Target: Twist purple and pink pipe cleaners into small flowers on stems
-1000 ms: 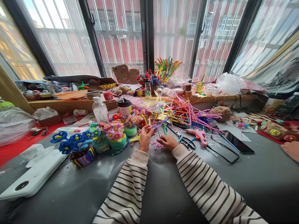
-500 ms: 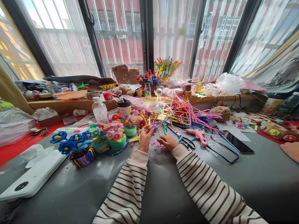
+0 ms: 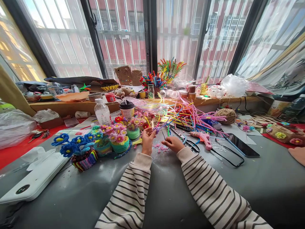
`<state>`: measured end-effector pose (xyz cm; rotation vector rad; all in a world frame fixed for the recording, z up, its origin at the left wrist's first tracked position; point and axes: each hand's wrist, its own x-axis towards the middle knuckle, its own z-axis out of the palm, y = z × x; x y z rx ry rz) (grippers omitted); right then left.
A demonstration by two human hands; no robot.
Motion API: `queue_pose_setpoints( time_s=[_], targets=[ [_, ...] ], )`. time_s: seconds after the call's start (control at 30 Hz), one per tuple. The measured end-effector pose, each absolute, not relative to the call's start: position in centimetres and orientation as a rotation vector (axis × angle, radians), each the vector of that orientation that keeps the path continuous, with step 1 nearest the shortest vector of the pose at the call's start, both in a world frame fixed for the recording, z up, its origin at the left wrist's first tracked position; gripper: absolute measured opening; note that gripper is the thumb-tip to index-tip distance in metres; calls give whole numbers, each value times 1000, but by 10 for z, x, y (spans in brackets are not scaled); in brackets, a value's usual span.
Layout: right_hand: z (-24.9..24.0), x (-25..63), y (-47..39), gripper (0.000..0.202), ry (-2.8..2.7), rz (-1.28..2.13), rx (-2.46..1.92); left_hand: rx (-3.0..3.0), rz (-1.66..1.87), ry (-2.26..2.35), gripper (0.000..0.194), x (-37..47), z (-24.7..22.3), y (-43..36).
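Observation:
Near the middle of the grey table (image 3: 166, 190), my left hand (image 3: 148, 141) pinches a purple pipe cleaner (image 3: 157, 129) whose stem reaches up to the right. My right hand (image 3: 173, 143) is closed on a thin dark tool (image 3: 163, 135) with its tip pointing up toward the purple piece; what kind of tool it is cannot be made out. Below and between the hands lie pink fluff clippings (image 3: 160, 147). Black-handled scissors (image 3: 192, 145) and a pink glue gun (image 3: 204, 139) rest just right of my right hand.
Pots of pink flowers (image 3: 118, 133) and blue flowers (image 3: 82, 143) stand at left, by a bottle (image 3: 102, 112) and a cup (image 3: 126, 109). Loose pipe cleaners (image 3: 190, 115) lie behind my hands. A phone (image 3: 241, 145) and another person's hand (image 3: 297, 155) are at right.
My right hand has moved slightly right, and the tool tip now stands farther from the purple piece. My left hand has barely moved.

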<state>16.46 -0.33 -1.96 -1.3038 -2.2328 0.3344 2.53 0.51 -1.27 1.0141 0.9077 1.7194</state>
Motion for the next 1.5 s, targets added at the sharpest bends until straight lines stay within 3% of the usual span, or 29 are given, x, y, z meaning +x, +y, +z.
queue_pose_setpoints(
  time_s=[0.33, 0.73, 1.5],
  targets=[
    [-15, 170, -7, 51, -2363, 96, -1330, 1033, 1669, 892, 37, 26, -10, 3],
    [-18, 169, -4, 39, -2379, 101, -1298, 1008, 1661, 894, 36, 26, -9, 2],
    [-24, 168, 1, 37, -2336, 227, -1162, 984, 1672, 932, 36, 26, -11, 4]
  ],
)
